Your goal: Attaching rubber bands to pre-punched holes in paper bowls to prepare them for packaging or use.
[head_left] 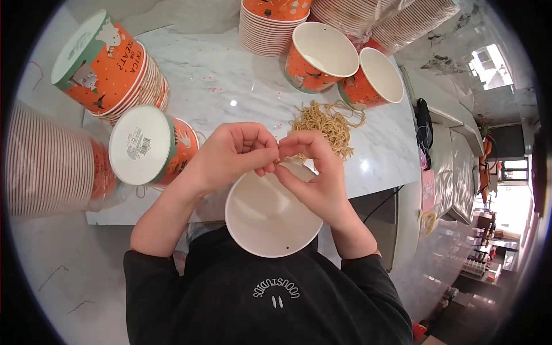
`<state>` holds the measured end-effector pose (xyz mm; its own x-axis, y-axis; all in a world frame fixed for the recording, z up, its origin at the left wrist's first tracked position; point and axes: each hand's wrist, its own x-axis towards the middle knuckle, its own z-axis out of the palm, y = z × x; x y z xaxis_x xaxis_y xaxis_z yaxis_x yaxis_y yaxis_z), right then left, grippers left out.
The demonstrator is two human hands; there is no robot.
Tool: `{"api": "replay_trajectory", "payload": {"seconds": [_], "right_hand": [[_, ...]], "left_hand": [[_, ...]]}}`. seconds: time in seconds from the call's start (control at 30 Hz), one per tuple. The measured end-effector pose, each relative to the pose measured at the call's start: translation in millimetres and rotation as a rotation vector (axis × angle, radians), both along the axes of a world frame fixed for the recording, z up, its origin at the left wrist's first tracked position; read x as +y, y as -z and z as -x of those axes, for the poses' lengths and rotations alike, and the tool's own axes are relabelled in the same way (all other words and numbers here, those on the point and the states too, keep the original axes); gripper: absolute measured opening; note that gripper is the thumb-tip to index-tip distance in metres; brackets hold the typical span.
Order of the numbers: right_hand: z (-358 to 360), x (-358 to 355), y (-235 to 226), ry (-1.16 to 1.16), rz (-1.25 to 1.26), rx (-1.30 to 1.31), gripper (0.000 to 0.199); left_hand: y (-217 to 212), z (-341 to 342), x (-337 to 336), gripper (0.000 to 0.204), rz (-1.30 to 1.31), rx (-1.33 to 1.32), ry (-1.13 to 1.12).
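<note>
A paper bucket (pixel 273 221), white inside, stands mouth up against my front at the table's near edge. A small hole shows in its near rim. Over its far rim, my left hand (pixel 233 152) and my right hand (pixel 315 175) meet, thumbs and fingertips pinched together. Whatever sits between the fingertips is too small and covered to make out. Just beyond my right hand lies a tangled heap of tan cords (pixel 326 129). Left of my left hand, an orange paper bucket with a green band (pixel 141 145) lies tipped, its white base showing.
A stack of orange printed buckets (pixel 109 63) rises at the far left, beside a plastic-wrapped stack (pixel 52 161). Two white-lined buckets (pixel 325 50) stand at the back right, near another stack (pixel 270 31) and more wrapped ones (pixel 368 20). The marble table (pixel 379 155) ends at the right.
</note>
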<state>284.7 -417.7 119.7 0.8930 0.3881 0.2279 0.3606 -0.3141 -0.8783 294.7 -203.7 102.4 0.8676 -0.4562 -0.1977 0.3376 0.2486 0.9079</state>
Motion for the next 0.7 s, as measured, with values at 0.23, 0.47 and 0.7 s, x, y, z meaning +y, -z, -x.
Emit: {"api": "replay_trajectory", "payload": {"seconds": [0.23,0.47,0.7], "right_hand": [[0.4,-3.6,1.6,0.015,-0.011,-0.033,0.032],[-2.5,-4.1,-7.5,-0.013,0.106,-0.089,0.029],[-5.1,-4.7,-10.5,-0.047,0.105,-0.080,0.029]], "left_hand": [[-8.9,-2.6,8.7,0.005,-0.225,-0.216,-0.064],[-11.8,0.0,12.7,0.008,-0.401,-0.409,-0.117],[-20.8,9.0,1.7,0.014,-0.584,-0.800,-0.175]]}}
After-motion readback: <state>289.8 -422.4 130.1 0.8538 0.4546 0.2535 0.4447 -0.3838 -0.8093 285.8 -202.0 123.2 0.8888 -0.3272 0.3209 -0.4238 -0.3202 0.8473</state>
